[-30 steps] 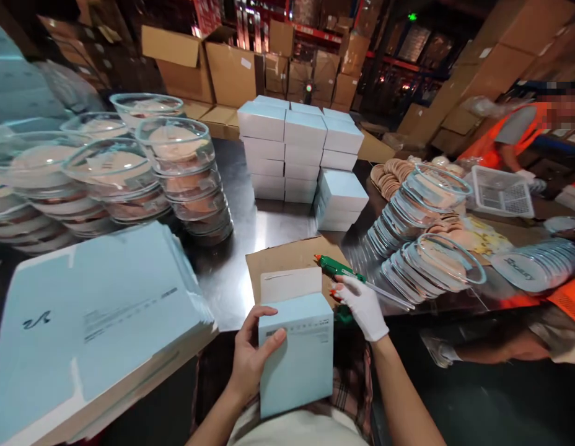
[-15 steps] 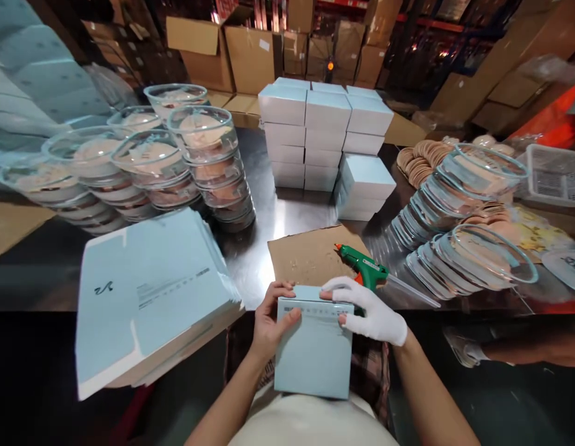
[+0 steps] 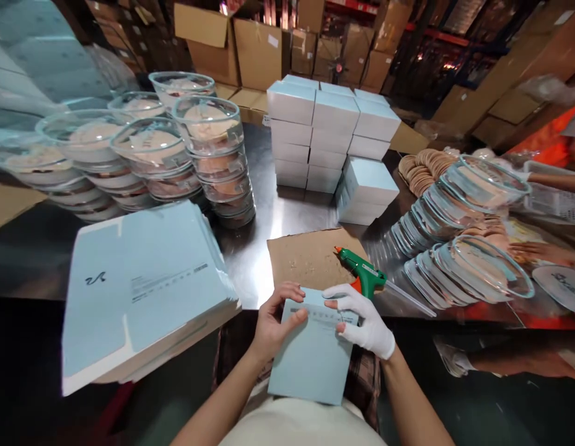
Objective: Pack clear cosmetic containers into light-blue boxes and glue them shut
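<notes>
Light blue cardboard makes up the small box that both hands hold at the near edge of the metal table, resting against the person's lap. The bare left hand grips the box at its upper left corner, with the thumb on the front face and the fingers curled over the top edge. The right hand, in a white glove, closes on the upper right corner, the fingers pressing along the top edge where a line of small print runs.

Just behind the box lies a brown cardboard sheet, and on its right side a green glue gun with an orange tip rests close to the gloved hand. To the left, a pile of flat blue box blanks hangs over the table edge. Behind it stand stacks of clear round containers with beige puffs inside. In the middle of the table a stack of finished blue boxes is built up. On the right, rows of clear lids lean on each other, near a pile of round beige puffs.
</notes>
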Available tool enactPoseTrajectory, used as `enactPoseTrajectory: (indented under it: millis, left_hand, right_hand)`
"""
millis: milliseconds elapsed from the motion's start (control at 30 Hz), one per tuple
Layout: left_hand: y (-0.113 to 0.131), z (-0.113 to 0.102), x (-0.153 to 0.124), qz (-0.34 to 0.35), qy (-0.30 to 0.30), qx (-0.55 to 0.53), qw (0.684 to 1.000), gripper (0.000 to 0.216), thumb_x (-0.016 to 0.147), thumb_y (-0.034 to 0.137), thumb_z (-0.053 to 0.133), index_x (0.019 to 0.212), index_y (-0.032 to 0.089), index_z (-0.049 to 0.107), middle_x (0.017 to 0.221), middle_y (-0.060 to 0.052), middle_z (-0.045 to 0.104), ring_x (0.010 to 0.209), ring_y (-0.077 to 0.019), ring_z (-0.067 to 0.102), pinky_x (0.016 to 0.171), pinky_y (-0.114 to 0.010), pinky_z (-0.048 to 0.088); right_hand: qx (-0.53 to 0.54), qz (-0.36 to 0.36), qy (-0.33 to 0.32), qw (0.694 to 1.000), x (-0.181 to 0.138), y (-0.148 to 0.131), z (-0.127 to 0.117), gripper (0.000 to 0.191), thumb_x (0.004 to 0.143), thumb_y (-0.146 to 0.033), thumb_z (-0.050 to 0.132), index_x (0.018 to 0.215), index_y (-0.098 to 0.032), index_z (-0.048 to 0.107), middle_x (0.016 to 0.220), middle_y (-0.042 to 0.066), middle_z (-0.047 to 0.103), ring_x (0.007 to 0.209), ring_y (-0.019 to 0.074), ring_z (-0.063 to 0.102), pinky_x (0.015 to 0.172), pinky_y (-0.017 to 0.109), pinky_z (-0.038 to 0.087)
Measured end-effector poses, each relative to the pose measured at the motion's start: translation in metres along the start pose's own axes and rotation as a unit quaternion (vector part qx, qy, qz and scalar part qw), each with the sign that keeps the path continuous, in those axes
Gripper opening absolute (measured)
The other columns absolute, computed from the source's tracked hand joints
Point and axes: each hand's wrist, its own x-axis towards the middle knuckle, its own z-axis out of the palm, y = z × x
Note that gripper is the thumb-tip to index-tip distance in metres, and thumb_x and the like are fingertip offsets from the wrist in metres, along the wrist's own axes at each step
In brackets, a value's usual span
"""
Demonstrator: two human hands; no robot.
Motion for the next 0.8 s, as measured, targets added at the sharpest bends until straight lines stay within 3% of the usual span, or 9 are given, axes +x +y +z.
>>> enactPoseTrajectory:
  millis: [133,300,433,500,533,633,700,800]
  left_hand:
    - [-0.002,0.001,0.002,-0.013,0.026,-0.001,1.0,0.024,0.083,0.044,0.086,0.087,0.024,0.074,0.092,-0.004,0.073,0.1,-0.0236,0.068,0.105,-0.043,0.05]
    - [0.0,0.001,0.005,-0.024,0.062,0.017,0.998,0.028,0.082,0.049,0.085,0.085,0.023,0.074,0.092,-0.005,0.074,0.101,-0.0247,0.069,0.106,-0.045,0.051]
    - [0.004,-0.002,0.013,-0.028,0.057,0.024,0.998,0.03,0.08,0.05,0.086,0.081,0.022,0.073,0.093,-0.007,0.074,0.105,-0.0275,0.069,0.105,-0.045,0.052]
    - [0.007,-0.004,0.019,-0.034,0.064,0.017,0.997,0.032,0.078,0.051,0.087,0.08,0.023,0.073,0.094,-0.008,0.073,0.107,-0.0282,0.068,0.106,-0.044,0.052]
    - [0.01,-0.004,0.022,-0.042,0.083,0.01,0.996,0.034,0.076,0.053,0.088,0.08,0.023,0.073,0.095,-0.007,0.073,0.108,-0.0282,0.068,0.105,-0.043,0.052]
    - [0.016,-0.002,0.029,-0.084,0.198,-0.029,0.976,0.041,0.074,0.058,0.088,0.087,0.024,0.07,0.107,-0.006,0.072,0.106,-0.0253,0.068,0.094,-0.036,0.055]
    - [0.019,0.004,0.033,-0.12,0.24,-0.065,0.961,0.045,0.075,0.06,0.087,0.094,0.024,0.068,0.114,-0.005,0.07,0.099,-0.0224,0.068,0.081,-0.031,0.056]
    - [0.02,0.018,0.036,-0.099,0.2,-0.115,0.968,0.057,0.08,0.067,0.08,0.117,0.027,0.064,0.134,-0.01,0.065,0.107,-0.0261,0.07,0.085,-0.036,0.06]
  right_hand:
    - [0.011,0.03,0.014,0.999,0.001,0.006,0.007,0.021,0.098,-0.035,0.071,0.119,-0.032,0.074,0.126,0.009,0.071,0.117,0.0247,0.07,0.1,0.043,0.057]
    - [-0.003,0.056,0.195,0.979,-0.005,0.01,0.033,0.022,0.094,-0.036,0.076,0.111,-0.028,0.067,0.131,0.011,0.068,0.118,0.0269,0.069,0.102,0.046,0.057]
    - [-0.028,0.077,0.266,0.96,-0.003,0.018,0.045,0.014,0.097,-0.039,0.071,0.102,-0.028,0.064,0.139,0.01,0.061,0.124,0.0274,0.067,0.109,0.05,0.052]
    - [-0.013,0.097,0.287,0.953,-0.005,0.026,0.043,0.033,0.094,-0.054,0.072,0.114,-0.029,0.062,0.149,0.013,0.053,0.134,0.0313,0.061,0.113,0.054,0.049]
    - [0.007,0.102,0.296,0.95,-0.009,0.031,0.042,0.051,0.091,-0.066,0.07,0.127,-0.031,0.058,0.153,0.015,0.048,0.14,0.0341,0.056,0.114,0.055,0.049]
    - [0.07,0.108,0.281,0.951,-0.036,0.043,0.042,0.102,0.08,-0.094,0.052,0.159,-0.035,0.024,0.161,0.02,0.038,0.15,0.0397,0.046,0.108,0.06,0.053]
    - [0.08,0.124,0.229,0.962,-0.055,0.045,0.043,0.108,0.079,-0.095,0.052,0.162,-0.037,0.016,0.162,0.021,0.04,0.144,0.0404,0.053,0.102,0.058,0.058]
    - [0.057,0.19,0.215,0.956,-0.057,0.03,0.033,0.087,0.092,-0.071,0.062,0.162,-0.034,0.025,0.154,0.018,0.053,0.13,0.037,0.066,0.096,0.051,0.063]
